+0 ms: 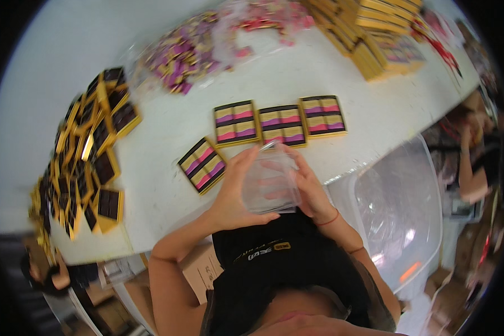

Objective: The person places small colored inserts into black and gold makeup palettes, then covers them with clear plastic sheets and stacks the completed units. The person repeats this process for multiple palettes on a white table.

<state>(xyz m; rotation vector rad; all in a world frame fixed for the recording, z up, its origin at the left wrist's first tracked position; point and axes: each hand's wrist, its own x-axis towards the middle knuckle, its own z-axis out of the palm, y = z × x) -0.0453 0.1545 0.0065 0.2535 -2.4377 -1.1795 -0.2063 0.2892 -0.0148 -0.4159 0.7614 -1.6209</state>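
Between both hands I hold a clear plastic box cover (pixel 269 187) close to my body at the table's front edge. My left hand (pixel 233 193) grips its left side, thumb along the near edge. The fingers of my right hand (pixel 313 189) close around the right side, and some show blurred through the plastic. Just beyond stand filled yellow gift boxes in a short row: a left one (pixel 234 123), a middle one (pixel 281 125) and a right one (pixel 323 115). Each holds gold, pink and purple pieces. Another filled box (pixel 203 165) lies tilted beside my left hand.
Yellow boxes with dark inserts (pixel 95 145) are heaped at the left. Bags of purple and gold pieces (pixel 185 56) and pink pieces (pixel 263 25) lie at the back. Stacked yellow boxes (pixel 369 39) stand back right. A large translucent tub (pixel 397 196) adjoins the table; people sit at both sides.
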